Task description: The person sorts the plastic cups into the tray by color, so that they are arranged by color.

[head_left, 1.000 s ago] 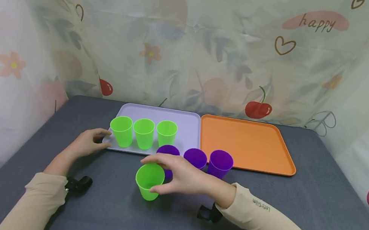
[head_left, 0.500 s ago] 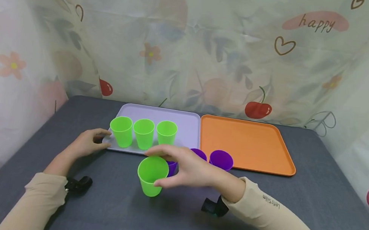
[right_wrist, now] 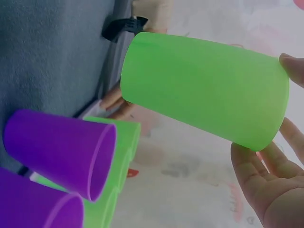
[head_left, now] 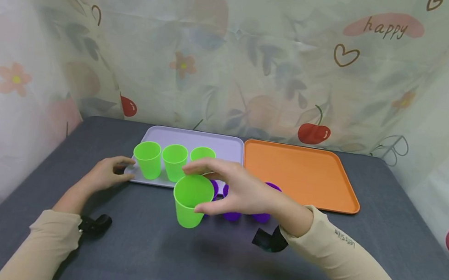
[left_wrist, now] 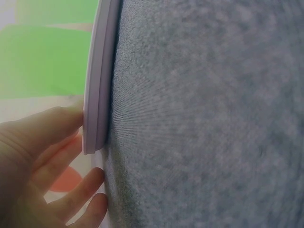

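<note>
In the head view my right hand (head_left: 239,190) holds a green cup (head_left: 191,203) by its rim, thumb on the near side and fingers on the far side. The cup hangs upright above the table. The right wrist view shows the held green cup (right_wrist: 204,90) with nothing inside visible. My left hand (head_left: 106,175) rests at the front left corner of the lavender tray (head_left: 228,147). In the left wrist view the thumb touches the tray rim (left_wrist: 97,85), with other fingers loosely bent beside it. Three green cups (head_left: 173,164) stand in a row on that tray.
Three purple cups (right_wrist: 57,149) stand on the table before the trays, partly hidden behind my right hand in the head view. An orange tray (head_left: 295,171) adjoins the lavender one on the right. A patterned curtain (head_left: 233,67) hangs behind the grey table (head_left: 132,259).
My right hand has raised the green cup off the table and carried it forward and slightly right, covering more of the purple cups. The left hand stays in place.
</note>
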### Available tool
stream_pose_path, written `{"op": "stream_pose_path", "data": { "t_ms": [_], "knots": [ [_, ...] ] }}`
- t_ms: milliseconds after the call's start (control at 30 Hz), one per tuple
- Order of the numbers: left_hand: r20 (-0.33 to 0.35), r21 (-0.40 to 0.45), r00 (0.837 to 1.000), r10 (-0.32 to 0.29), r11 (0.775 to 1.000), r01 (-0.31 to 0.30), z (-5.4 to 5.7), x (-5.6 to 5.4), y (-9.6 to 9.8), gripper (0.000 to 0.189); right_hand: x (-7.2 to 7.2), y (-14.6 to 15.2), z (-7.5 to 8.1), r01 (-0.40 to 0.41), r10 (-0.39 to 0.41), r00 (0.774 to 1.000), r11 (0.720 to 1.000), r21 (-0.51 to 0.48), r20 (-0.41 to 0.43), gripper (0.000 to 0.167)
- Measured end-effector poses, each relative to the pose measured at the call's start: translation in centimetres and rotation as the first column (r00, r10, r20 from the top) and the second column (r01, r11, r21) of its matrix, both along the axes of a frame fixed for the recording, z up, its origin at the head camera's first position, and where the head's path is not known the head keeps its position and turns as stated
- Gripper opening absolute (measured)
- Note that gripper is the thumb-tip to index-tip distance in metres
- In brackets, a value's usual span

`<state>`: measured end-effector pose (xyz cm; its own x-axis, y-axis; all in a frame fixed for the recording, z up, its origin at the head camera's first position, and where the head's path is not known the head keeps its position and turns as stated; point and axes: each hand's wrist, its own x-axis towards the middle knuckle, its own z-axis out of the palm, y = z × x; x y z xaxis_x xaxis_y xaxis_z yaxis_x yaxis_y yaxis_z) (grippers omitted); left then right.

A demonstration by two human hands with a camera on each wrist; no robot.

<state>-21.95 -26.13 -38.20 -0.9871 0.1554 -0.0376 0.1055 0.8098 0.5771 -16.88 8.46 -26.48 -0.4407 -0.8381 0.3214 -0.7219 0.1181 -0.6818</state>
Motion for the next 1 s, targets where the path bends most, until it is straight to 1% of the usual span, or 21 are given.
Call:
{"op": "stream_pose_path", "data": {
  "t_ms": [200, 333, 433, 667, 833, 1000],
  "knots": [
    [0.005, 0.001, 1.000, 0.001, 1.000, -0.001, 0.1, 0.0, 0.0, 0.047, -0.4, 0.6, 0.7, 0.030, -0.031, 0.999, 0.999, -0.024, -0.016, 0.059],
    [0.001, -0.003, 1.000, -0.001, 1.000, 0.001, 0.1, 0.0, 0.0, 0.047, -0.7, 0.9, 0.8, 0.047, -0.048, 0.999, 0.998, -0.040, -0.020, 0.059],
    [0.002, -0.005, 1.000, 0.000, 1.000, 0.000, 0.1, 0.0, 0.0, 0.047, -0.7, 1.0, 0.9, 0.045, -0.046, 0.999, 0.998, -0.049, -0.019, 0.059],
    [0.002, -0.001, 1.000, -0.003, 1.000, 0.003, 0.0, -0.1, -0.1, 0.046, -0.8, 1.4, 1.4, 0.062, -0.062, 0.998, 0.998, -0.034, -0.020, 0.059],
    [-0.001, 0.005, 1.000, -0.010, 1.000, 0.010, 0.0, 0.0, -0.1, 0.046, -1.2, 1.8, 1.8, 0.081, -0.081, 0.997, 0.997, -0.016, -0.009, 0.057],
    [0.011, 0.004, 1.000, -0.003, 1.000, 0.003, 0.1, 0.1, -0.1, 0.047, -1.7, 2.2, 2.3, 0.100, -0.100, 0.995, 0.995, -0.018, 0.000, 0.055]
  ]
}}
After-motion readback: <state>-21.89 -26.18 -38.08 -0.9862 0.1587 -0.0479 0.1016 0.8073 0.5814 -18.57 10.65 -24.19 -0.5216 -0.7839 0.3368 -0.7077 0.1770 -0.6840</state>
